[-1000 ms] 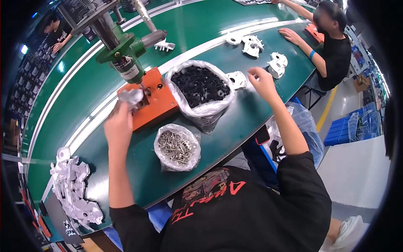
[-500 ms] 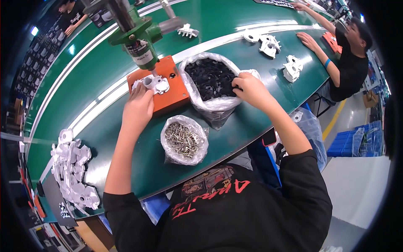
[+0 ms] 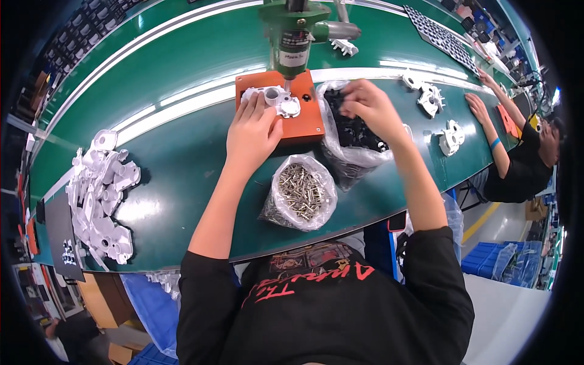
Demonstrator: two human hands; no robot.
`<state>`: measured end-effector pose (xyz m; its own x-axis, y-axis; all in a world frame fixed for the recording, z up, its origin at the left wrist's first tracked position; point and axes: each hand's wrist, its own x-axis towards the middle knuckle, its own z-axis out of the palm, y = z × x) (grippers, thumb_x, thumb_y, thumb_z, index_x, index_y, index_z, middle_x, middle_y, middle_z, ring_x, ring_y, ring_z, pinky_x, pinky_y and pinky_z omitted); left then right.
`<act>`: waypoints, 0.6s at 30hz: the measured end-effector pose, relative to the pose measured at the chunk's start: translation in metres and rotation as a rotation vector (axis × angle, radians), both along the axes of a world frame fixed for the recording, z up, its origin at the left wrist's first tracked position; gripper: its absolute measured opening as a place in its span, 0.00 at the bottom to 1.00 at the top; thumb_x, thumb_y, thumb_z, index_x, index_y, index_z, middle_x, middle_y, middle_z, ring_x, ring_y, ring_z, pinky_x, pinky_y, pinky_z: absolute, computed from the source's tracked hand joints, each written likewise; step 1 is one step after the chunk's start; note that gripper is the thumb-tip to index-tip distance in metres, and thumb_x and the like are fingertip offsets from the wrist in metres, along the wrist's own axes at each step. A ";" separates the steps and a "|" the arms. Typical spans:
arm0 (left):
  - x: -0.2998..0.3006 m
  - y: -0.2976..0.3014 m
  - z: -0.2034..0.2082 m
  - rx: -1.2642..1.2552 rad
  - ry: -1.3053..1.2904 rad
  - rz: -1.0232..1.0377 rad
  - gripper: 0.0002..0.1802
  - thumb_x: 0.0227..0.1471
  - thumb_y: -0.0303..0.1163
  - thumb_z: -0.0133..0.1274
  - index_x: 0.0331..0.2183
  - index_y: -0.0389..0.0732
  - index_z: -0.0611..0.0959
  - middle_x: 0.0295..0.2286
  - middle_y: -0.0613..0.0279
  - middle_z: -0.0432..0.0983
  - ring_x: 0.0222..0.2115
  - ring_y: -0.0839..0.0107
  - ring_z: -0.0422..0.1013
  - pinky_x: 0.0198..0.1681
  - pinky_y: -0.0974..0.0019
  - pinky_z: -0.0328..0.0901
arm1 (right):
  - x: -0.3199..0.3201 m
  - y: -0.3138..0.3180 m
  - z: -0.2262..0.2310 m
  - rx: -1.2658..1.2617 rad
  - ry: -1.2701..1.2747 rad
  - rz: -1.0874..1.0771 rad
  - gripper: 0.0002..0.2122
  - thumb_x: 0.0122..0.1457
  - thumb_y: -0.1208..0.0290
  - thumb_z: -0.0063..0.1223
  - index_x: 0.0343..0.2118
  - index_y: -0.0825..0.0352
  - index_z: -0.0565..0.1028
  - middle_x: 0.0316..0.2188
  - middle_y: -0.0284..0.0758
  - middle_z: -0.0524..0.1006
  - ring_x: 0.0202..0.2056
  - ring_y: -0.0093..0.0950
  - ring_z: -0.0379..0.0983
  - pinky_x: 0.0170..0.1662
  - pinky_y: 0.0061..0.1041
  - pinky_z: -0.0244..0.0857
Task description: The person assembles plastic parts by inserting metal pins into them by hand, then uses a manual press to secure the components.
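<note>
A white cast housing (image 3: pixel 272 95) sits on an orange fixture block (image 3: pixel 310 126), under the tip of a green press-like tool head (image 3: pixel 292 52). My left hand (image 3: pixel 252 131) lies over the left side of the housing, its fingers on it and the thumb lower down. Above a clear plastic bag (image 3: pixel 348 157) of small black parts (image 3: pixel 353 128), my right hand (image 3: pixel 374 109) is raised with curled fingers. Slight blur hides what those fingers hold, if anything. Nearer to me, a second clear bag (image 3: pixel 327 207) is full of metal screws (image 3: pixel 301 191).
White castings (image 3: pixel 100 194) are piled at the left of the green table (image 3: pixel 182 201). More castings (image 3: pixel 431 100) lie to the right, beside a co-worker's hand (image 3: pixel 477 108). One casting (image 3: pixel 345 47) lies behind the tool head. A perforated black tray (image 3: pixel 441 39) is farther back.
The view has swung, shifting the scene. My right hand has lifted from the bag's right rim and moved left over the black parts. My left hand stays on the housing.
</note>
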<state>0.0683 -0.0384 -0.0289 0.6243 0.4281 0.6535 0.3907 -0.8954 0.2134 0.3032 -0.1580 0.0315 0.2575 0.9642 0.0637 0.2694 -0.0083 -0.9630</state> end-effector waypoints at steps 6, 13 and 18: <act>0.000 0.001 0.002 0.009 -0.058 -0.021 0.10 0.43 0.33 0.54 0.29 0.38 0.76 0.42 0.44 0.73 0.45 0.51 0.69 0.52 0.54 0.62 | -0.032 0.057 -0.018 0.001 -0.266 0.064 0.10 0.51 0.75 0.50 0.35 0.74 0.72 0.24 0.36 0.75 0.26 0.22 0.71 0.33 0.22 0.66; -0.001 0.002 0.003 0.016 -0.088 -0.023 0.10 0.42 0.32 0.54 0.28 0.37 0.75 0.40 0.44 0.73 0.44 0.51 0.70 0.52 0.54 0.62 | -0.038 0.068 -0.011 -0.001 -0.525 0.111 0.12 0.49 0.71 0.56 0.36 0.72 0.76 0.28 0.36 0.77 0.28 0.21 0.70 0.35 0.22 0.65; 0.000 0.001 0.002 0.020 -0.094 -0.016 0.10 0.42 0.32 0.54 0.28 0.37 0.75 0.40 0.45 0.73 0.44 0.51 0.70 0.52 0.54 0.62 | -0.043 0.068 -0.009 -0.012 -0.559 0.145 0.11 0.50 0.70 0.56 0.33 0.73 0.78 0.26 0.38 0.76 0.27 0.23 0.71 0.34 0.22 0.66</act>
<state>0.0682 -0.0370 -0.0265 0.5665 0.4047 0.7178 0.3552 -0.9059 0.2305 0.2600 -0.0896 0.0224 0.0527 0.9886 0.1411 0.7362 0.0570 -0.6744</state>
